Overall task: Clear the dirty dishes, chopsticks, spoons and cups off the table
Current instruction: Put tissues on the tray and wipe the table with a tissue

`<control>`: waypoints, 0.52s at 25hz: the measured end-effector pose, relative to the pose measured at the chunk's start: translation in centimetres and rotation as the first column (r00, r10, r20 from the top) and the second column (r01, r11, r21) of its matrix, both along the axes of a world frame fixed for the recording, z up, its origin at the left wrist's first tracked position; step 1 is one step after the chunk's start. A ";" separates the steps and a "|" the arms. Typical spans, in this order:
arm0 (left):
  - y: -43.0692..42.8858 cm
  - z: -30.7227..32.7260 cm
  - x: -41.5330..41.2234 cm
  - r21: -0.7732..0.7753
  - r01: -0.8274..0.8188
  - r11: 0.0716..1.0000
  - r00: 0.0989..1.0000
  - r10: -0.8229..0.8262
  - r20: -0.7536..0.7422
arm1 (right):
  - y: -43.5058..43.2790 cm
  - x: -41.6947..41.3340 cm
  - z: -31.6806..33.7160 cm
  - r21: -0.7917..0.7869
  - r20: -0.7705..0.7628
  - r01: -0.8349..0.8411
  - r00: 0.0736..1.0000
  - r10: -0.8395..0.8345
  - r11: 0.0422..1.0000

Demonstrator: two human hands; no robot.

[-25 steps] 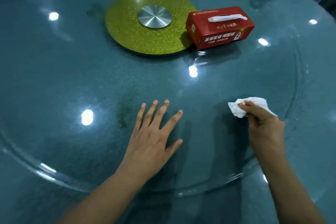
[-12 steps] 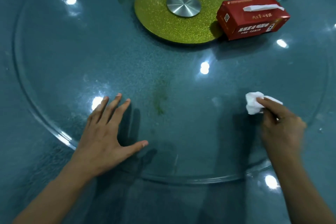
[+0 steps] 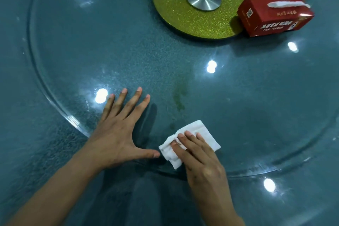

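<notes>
No dishes, chopsticks, spoons or cups are in view. My left hand (image 3: pixel 117 134) lies flat with spread fingers on the round glass turntable (image 3: pixel 55 101), near its front edge. Just to its right, my right hand (image 3: pixel 200 158) presses a crumpled white tissue (image 3: pixel 203 130) onto the glass with straight fingers; its thumb is hidden. A faint greenish smear (image 3: pixel 178 97) marks the glass a little beyond the tissue.
A glittery gold disc (image 3: pixel 176 14) with a metal hub sits at the turntable's centre. A red tissue box (image 3: pixel 275 18) stands against its right side. The dark teal table (image 3: pixel 27 161) surrounds the glass, and ceiling lights reflect on it.
My right hand has carried the tissue left and nearer to me and now presses it flat beside my left thumb. The view has shifted left.
</notes>
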State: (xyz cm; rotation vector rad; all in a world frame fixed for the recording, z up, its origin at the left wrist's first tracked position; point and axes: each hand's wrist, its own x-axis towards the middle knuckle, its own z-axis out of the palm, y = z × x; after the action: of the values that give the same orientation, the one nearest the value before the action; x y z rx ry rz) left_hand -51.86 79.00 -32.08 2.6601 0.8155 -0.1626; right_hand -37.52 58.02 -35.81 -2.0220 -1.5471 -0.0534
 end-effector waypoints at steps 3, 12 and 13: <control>-0.1 -0.3 -0.1 0.000 0.001 1.000 1.000 -0.001 0.010 | 0.8 -0.3 0.1 -0.013 -0.013 0.052 0.999 -0.052 0.999; -0.7 0.5 0.1 -0.025 -0.025 0.999 0.998 0.024 -0.056 | 13.4 5.8 2.3 -0.154 -0.080 0.187 0.976 -0.201 0.970; -0.8 0.9 0.4 -0.042 -0.055 0.998 0.998 0.054 -0.034 | 14.7 6.7 2.6 -0.216 -0.113 0.170 0.974 -0.197 0.962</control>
State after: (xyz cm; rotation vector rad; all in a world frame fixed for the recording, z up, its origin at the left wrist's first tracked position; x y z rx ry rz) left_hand -51.44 78.15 -31.18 2.5986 0.8838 -0.2075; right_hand -30.85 72.76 -33.19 -2.2767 -1.3241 0.1725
